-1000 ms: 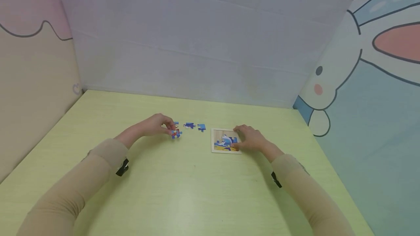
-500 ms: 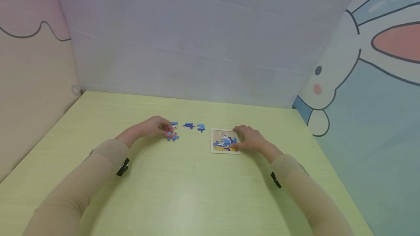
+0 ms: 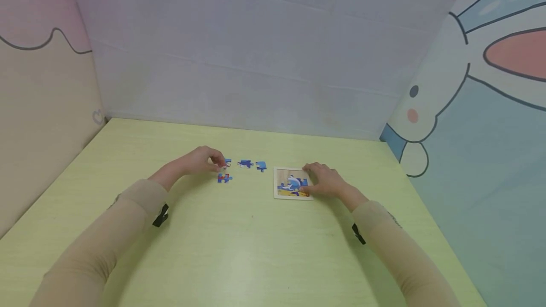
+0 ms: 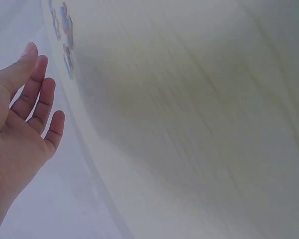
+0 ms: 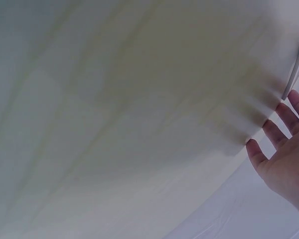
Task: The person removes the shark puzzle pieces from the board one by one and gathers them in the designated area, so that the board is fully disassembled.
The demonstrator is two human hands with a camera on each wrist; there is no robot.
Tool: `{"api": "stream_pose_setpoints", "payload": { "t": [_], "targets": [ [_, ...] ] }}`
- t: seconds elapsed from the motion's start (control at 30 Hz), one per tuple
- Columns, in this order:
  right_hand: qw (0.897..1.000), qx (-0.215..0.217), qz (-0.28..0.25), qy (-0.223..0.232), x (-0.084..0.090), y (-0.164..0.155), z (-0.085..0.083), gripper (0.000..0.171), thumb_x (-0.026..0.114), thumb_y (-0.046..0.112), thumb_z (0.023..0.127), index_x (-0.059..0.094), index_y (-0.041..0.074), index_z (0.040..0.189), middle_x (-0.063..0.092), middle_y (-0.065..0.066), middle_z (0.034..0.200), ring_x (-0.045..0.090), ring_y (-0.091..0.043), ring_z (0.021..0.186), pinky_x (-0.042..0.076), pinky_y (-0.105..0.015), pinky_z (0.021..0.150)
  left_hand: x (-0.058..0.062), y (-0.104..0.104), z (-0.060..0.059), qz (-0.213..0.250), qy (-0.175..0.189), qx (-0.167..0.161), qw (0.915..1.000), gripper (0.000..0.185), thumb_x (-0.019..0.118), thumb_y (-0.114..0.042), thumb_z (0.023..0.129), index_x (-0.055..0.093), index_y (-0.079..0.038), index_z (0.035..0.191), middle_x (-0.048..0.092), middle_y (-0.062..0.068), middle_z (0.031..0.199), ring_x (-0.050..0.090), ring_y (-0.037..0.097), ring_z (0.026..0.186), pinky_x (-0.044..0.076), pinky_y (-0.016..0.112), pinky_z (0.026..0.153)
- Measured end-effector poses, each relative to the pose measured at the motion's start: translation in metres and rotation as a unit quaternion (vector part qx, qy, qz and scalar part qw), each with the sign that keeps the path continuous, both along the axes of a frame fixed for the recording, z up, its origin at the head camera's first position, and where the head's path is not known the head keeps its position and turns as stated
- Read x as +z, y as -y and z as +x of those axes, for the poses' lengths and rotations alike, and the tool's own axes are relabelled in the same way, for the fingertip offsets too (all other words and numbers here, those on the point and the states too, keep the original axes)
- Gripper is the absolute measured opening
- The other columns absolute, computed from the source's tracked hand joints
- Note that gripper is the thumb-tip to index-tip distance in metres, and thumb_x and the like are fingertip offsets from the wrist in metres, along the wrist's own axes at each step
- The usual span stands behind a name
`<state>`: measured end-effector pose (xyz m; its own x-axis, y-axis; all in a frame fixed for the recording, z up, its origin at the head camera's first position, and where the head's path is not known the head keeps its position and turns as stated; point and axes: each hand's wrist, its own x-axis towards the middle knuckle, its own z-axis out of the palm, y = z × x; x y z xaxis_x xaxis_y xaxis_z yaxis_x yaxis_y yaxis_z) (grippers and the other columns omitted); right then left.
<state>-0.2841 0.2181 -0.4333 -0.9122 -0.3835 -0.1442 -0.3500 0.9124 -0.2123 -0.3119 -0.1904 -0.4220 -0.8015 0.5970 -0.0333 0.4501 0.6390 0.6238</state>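
My left hand (image 3: 216, 160) hovers open over the table, fingers straight in the left wrist view (image 4: 36, 87), its tips beside a small blue puzzle piece (image 3: 228, 162). A blue and red piece (image 3: 223, 178) lies loose on the table just in front of that hand. Two more blue pieces (image 3: 245, 163) (image 3: 261, 166) lie in a row to the right. My right hand (image 3: 313, 176) rests with straight fingers on the right part of the wooden puzzle board (image 3: 290, 184), which shows a partly filled blue and yellow picture. The right wrist view shows the fingers (image 5: 274, 132) beside the board's edge (image 5: 298, 64).
The yellow-green table (image 3: 239, 250) is walled in by a grey panel (image 3: 256, 60) at the back, a pink and beige panel (image 3: 38, 84) on the left and a cartoon rabbit panel (image 3: 477, 108) on the right.
My left hand carried the blue and red piece slightly toward me, let it go on the table, then drew back up to the row of pieces. The right hand stayed on the board.
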Motion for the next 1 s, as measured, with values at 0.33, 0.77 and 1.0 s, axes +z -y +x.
{"api": "stream_pose_setpoints", "payload": {
  "t": [0.33, 0.77, 1.0],
  "targets": [
    [1.0, -0.003, -0.004, 0.005, 0.001, 0.0, 0.0, 0.078, 0.065, 0.056, 0.08, 0.041, 0.014, 0.141, 0.039, -0.011, 0.146, 0.035, -0.035, 0.134, 0.028, -0.061, 0.103, 0.02, -0.029, 0.004, 0.01, -0.017, 0.023, 0.9995, 0.023, 0.067, -0.016, 0.088, 0.065, -0.004, 0.108, 0.066, 0.007, 0.106, 0.058, 0.027, 0.106, 0.043, 0.047, 0.095],
    [1.0, -0.002, -0.008, 0.002, 0.001, 0.0, -0.003, 0.078, 0.065, 0.056, 0.08, 0.042, 0.013, 0.14, 0.041, -0.011, 0.145, 0.036, -0.035, 0.133, 0.028, -0.061, 0.103, 0.031, -0.086, 0.003, 0.02, -0.067, 0.038, 0.9968, 0.026, 0.069, -0.023, 0.087, 0.067, -0.011, 0.11, 0.061, 0.007, 0.121, 0.045, 0.033, 0.122, 0.029, 0.057, 0.102],
    [1.0, -0.001, -0.012, 0.002, 0.0, 0.001, -0.003, 0.077, 0.065, 0.056, 0.08, 0.042, 0.013, 0.14, 0.041, -0.011, 0.145, 0.036, -0.035, 0.133, 0.028, -0.061, 0.103, 0.026, -0.115, 0.003, 0.023, -0.082, 0.026, 0.996, 0.031, 0.069, -0.025, 0.086, 0.066, -0.011, 0.114, 0.061, 0.004, 0.122, 0.043, 0.031, 0.125, 0.025, 0.061, 0.101]
  ]
}}
